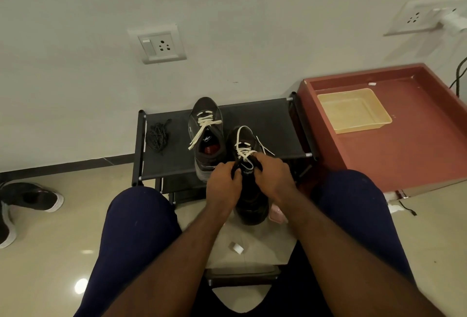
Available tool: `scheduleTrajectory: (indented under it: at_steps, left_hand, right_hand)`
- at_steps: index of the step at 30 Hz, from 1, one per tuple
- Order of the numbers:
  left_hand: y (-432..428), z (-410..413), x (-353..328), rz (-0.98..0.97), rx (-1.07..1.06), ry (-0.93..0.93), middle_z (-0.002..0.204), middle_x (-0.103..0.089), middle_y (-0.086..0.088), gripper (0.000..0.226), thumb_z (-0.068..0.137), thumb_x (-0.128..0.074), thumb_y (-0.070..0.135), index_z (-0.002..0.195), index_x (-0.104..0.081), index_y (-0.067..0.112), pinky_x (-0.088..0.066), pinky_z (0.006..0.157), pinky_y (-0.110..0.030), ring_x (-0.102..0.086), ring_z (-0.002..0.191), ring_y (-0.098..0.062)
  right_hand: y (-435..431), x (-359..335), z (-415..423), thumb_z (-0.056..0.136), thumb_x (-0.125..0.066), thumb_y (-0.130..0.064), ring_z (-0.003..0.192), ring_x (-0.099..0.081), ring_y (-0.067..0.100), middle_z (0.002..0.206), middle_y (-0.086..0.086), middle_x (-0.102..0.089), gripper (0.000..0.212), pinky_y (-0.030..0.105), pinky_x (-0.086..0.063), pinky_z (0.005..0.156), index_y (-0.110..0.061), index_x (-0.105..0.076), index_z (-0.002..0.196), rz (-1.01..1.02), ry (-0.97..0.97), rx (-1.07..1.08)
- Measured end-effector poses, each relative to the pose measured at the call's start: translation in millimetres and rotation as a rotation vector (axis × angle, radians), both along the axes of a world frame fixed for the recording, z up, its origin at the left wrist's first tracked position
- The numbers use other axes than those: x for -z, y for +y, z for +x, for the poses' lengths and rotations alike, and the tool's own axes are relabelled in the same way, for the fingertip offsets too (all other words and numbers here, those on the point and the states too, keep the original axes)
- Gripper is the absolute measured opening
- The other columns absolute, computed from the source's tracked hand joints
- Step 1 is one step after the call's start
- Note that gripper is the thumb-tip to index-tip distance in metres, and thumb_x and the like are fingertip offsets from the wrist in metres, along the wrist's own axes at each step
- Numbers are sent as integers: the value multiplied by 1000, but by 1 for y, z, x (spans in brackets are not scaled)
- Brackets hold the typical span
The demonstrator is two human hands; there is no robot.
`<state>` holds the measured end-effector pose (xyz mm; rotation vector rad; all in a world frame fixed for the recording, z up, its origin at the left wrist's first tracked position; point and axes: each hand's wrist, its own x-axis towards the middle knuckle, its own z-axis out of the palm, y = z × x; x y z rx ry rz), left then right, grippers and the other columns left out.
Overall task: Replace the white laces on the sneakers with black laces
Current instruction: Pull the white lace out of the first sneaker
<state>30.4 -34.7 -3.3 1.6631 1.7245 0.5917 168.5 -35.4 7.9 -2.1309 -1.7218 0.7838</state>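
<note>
Step in hand, by my read: unlacing the near sneaker (251,205), with its white lace (243,151) only partly out. The shoe sat at the front right edge of the shoe rack (267,122), heel overhanging toward the person. Its long axis ran front-to-back, toe toward the wall. The left hand (223,182) and right hand (274,175) were both curled round its collar. They may have been pinching lace too, but the fingertips were hidden. The second sneaker (206,114) stood mid-rack, same heading, white-laced too. The black laces (158,136) lay bunched at the rack's left end. Next move calls for drawing the lace through the remaining eyelets.
</note>
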Motion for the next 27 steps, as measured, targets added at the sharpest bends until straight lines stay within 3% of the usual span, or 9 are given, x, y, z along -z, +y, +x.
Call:
scheduleTrajectory:
  at_steps: [6,9,13,16,19,21,24,27]
  left_hand:
    - [6,-3,3,-177,-110,-283,85,-72,-3,27,83,-54,39,94,-69,19,-58,80,-52,-69,85,-23]
    - [6,-4,-4,-190,-7,-212,101,-69,0,22,92,-60,24,113,-65,19,-56,89,-44,-65,95,-17]
    - [6,2,-5,-143,87,-106,119,-53,-5,45,91,-63,12,135,-55,17,-48,98,-31,-58,106,-18]
    - [13,5,-9,-237,53,-229,126,-52,-11,50,85,-61,-4,131,-56,14,-51,100,-36,-59,109,-21]
    - [20,3,-13,-340,-17,-365,118,-61,-12,44,79,-58,-14,118,-58,7,-54,80,-30,-61,97,-17]
    - [22,2,-16,-378,-12,-409,115,-64,-9,40,80,-59,-13,113,-57,10,-51,74,-23,-61,93,-15]
    - [22,3,-18,-384,-5,-455,111,-63,-4,31,86,-64,-3,111,-58,14,-51,78,-19,-62,97,-12]
    - [24,9,-15,-299,15,-371,99,-63,3,32,86,-69,0,110,-56,18,-50,72,-12,-60,87,-3]
  right_hand:
    - [7,-3,14,94,-59,-18,110,-65,22,115,0,-72,32,35,-49,97,-27,-66,123,-13,106,147]
    - [1,-3,9,92,-61,-19,110,-65,22,115,-2,-72,34,35,-50,97,-30,-67,124,-15,108,105]
    - [-3,1,5,91,-60,-21,110,-66,23,116,-3,-73,38,41,-52,98,-33,-65,127,6,119,71]
    - [-4,0,6,92,-59,-20,110,-66,24,117,-1,-72,42,40,-53,97,-34,-62,132,-2,76,51]
    - [-4,0,4,91,-59,-18,111,-65,29,120,3,-71,47,39,-53,95,-35,-58,135,-31,15,22]
    - [-4,1,3,89,-59,-19,111,-65,32,119,5,-72,49,41,-54,93,-37,-57,135,-24,-4,20]
    - [-3,0,3,90,-59,-21,113,-65,32,120,5,-71,48,42,-53,94,-36,-57,136,-26,-8,28]
    - [-3,1,3,92,-58,-19,114,-64,30,124,4,-70,50,42,-53,96,-36,-54,139,-23,-6,25]
